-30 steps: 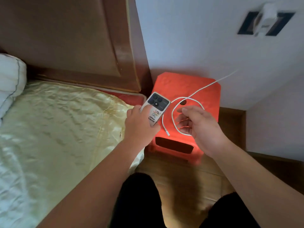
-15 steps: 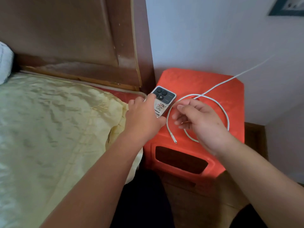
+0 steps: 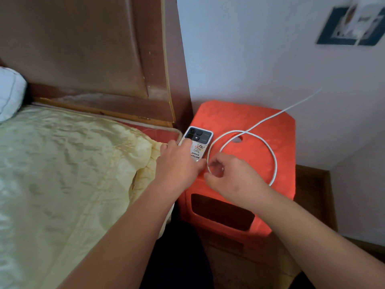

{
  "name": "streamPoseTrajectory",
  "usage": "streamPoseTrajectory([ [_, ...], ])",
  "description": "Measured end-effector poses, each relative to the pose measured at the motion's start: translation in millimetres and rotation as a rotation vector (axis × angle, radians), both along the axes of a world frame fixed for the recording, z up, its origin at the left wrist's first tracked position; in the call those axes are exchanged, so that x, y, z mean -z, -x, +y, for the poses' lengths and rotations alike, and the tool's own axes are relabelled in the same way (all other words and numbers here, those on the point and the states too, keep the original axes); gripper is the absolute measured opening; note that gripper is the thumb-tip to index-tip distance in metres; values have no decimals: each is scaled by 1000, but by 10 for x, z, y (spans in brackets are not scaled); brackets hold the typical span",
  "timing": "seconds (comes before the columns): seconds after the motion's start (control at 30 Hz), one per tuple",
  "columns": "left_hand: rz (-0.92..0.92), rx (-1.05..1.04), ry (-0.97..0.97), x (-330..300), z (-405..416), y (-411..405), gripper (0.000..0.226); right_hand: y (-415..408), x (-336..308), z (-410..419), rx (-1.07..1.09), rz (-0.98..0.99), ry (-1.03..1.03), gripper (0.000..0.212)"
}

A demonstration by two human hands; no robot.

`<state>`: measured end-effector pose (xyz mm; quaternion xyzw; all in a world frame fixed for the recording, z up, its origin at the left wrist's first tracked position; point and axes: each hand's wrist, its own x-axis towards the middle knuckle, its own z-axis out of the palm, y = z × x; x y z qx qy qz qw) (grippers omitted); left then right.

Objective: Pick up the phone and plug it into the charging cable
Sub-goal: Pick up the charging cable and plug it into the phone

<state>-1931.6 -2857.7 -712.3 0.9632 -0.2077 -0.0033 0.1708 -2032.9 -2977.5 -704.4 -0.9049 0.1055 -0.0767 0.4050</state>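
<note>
A phone [image 3: 198,140] in a white cartoon case lies back-up over the left part of an orange plastic stool [image 3: 277,130]. My left hand [image 3: 179,163] grips its lower half, covering that end. A white charging cable [image 3: 270,151] comes down from the wall at the upper right and loops on the stool top. My right hand [image 3: 227,176] pinches the cable near its free end, right beside the phone's bottom edge. The plug tip is hidden by my fingers.
A bed with a pale yellow cover [image 3: 68,174] fills the left side, against a brown headboard [image 3: 93,55]. A white pillow [image 3: 10,92] sits at the far left. A wall socket plate [image 3: 352,26] is at the upper right. Wooden floor lies right of the stool.
My right hand has closed on the cable's free end, which lay loose on the stool before. It has moved close to the phone's bottom edge. My left hand keeps its hold on the phone.
</note>
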Motion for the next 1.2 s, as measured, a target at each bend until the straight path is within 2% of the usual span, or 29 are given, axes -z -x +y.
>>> streamPoseTrajectory([
  [0.2,-1,18,-9,-59,14,-4,52,18,45,43,-38,79,285,13],
  [0.33,-23,27,-58,-70,5,-12,48,9,29,18,-79,126,386,11],
  [0.43,-10,32,-110,-86,-1,-12,49,1,2,18,-123,162,453,20],
  [0.53,27,30,-144,-138,-18,-27,53,11,-19,16,-108,161,422,17],
  [0.63,77,20,-181,-188,-50,-68,59,53,-27,-42,21,67,174,12],
  [0.8,122,-10,-189,-207,-81,-103,69,86,-82,-106,196,-93,-604,18],
  [0.9,151,-43,-201,-217,-89,-119,75,109,-147,-132,237,-170,-920,20],
  [1.03,162,-60,-222,-212,-92,-129,80,139,-266,-178,222,-302,-1084,27],
  [1.2,190,-81,-185,-225,-79,-138,88,186,-386,-182,136,-438,-976,28],
])
